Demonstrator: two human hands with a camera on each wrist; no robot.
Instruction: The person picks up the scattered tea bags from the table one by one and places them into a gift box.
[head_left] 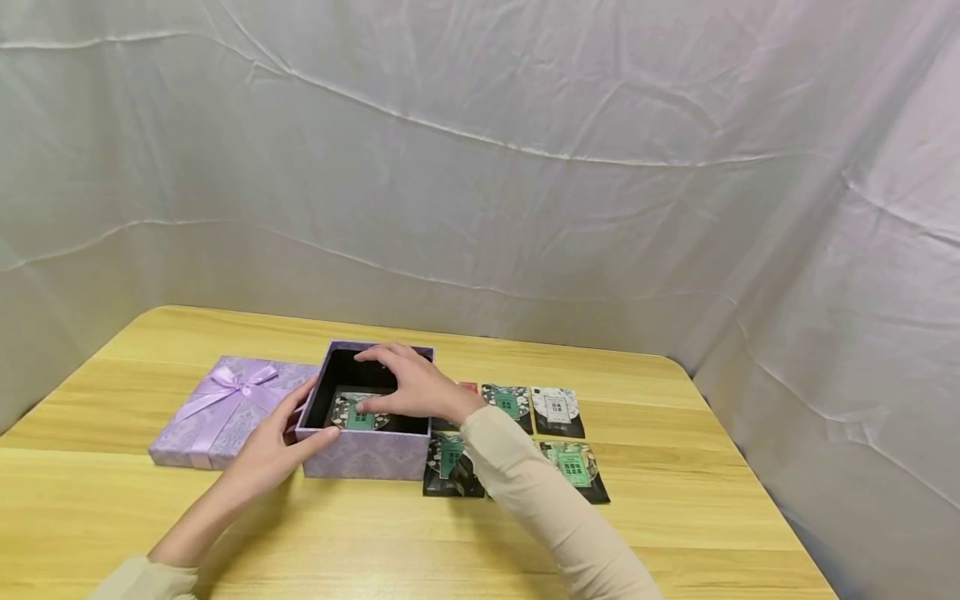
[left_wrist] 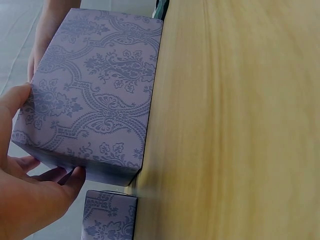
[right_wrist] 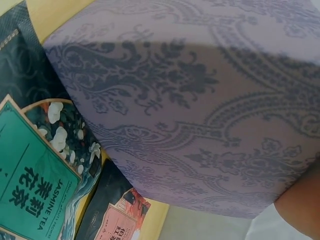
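A purple patterned gift box (head_left: 367, 458) stands uncovered on the table, its inside black. My left hand (head_left: 272, 446) grips its front left corner, thumb along the front rim and fingers against the left side. In the left wrist view those fingers (left_wrist: 75, 182) bend against the box wall. Over the opening is my right hand (head_left: 412, 382), fingers toward the back and thumb well apart from them. The thumb overlaps a green-labelled tea packet (head_left: 343, 410) lying inside the box. Only a bit of the right hand shows in the right wrist view, at the edge.
Left of the box lies its purple lid (head_left: 225, 408) with a ribbon bow. Several tea packets lie at the right, among them a white one (head_left: 557, 410), a jasmine tea packet (right_wrist: 37, 185) and a red one (head_left: 468, 387) partly behind my right arm. Grey cloth (head_left: 480, 208) hangs behind the table.
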